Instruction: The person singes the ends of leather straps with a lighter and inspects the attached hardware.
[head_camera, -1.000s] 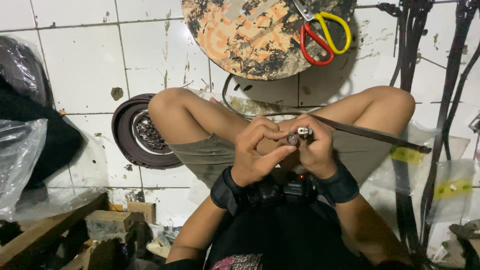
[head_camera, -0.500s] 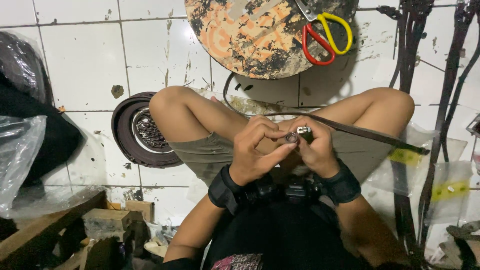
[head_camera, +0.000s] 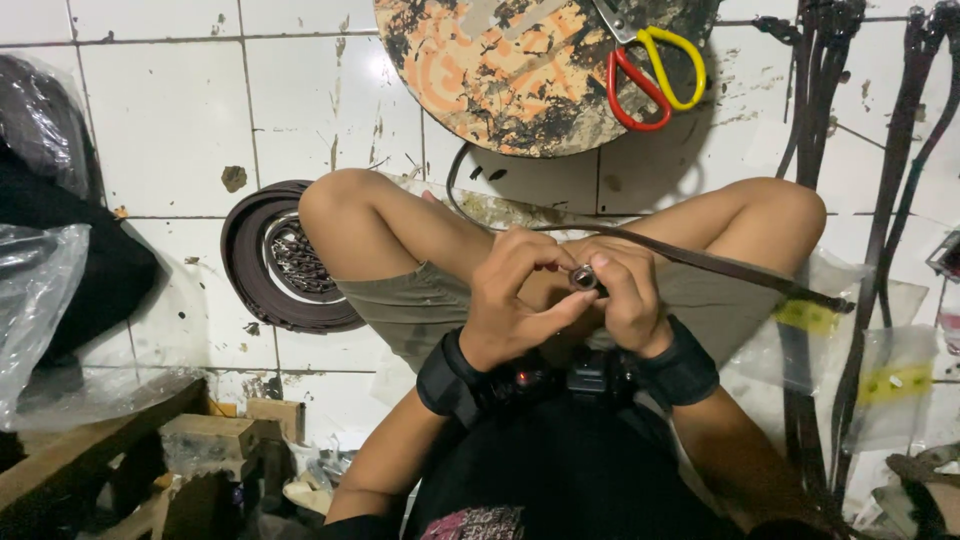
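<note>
The small metal fitting (head_camera: 583, 277) is pinched at the near end of a dark leather strap (head_camera: 700, 262), held over the lap between both knees. The left hand (head_camera: 520, 300) is closed around it, the right hand (head_camera: 628, 295) is gripping fitting and strap together. Fixing looks unfinished. Scissors (head_camera: 650, 70) are left untouched on the far round board (head_camera: 500, 80).

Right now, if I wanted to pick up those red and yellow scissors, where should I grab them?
Probably by the scissors handles: the red and yellow loops lie open on the round board, facing the person, so fingers slip in from that side. The metal blades point away toward the top edge, so avoid that end.
</note>
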